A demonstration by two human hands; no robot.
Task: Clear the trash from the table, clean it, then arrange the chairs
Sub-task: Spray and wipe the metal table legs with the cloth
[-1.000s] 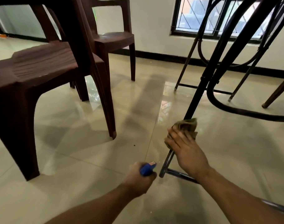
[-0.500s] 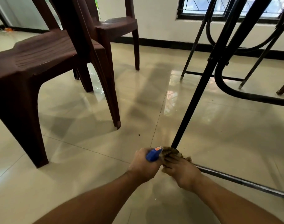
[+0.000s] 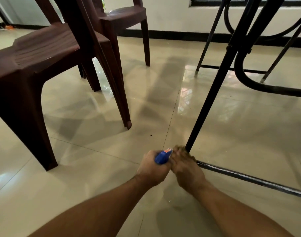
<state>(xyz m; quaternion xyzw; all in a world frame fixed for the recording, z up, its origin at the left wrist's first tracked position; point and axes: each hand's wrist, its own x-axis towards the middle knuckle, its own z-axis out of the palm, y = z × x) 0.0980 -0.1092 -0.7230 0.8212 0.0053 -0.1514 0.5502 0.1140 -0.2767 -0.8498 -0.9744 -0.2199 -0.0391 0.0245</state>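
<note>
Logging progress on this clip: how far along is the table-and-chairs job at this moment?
Done: the trash cannot be judged, since the tabletop is out of view. In hand: cleaning, with the right hand holding a cloth against the foot of the black table leg while the left hand grips a blue spray bottle. Left: the near chair and far chair stand apart from the table, so arranging looks undone.

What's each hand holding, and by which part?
Left hand wraps the blue object mid-body, tip showing; right hand clutches the cloth, bunched, at the table leg base.
</note>
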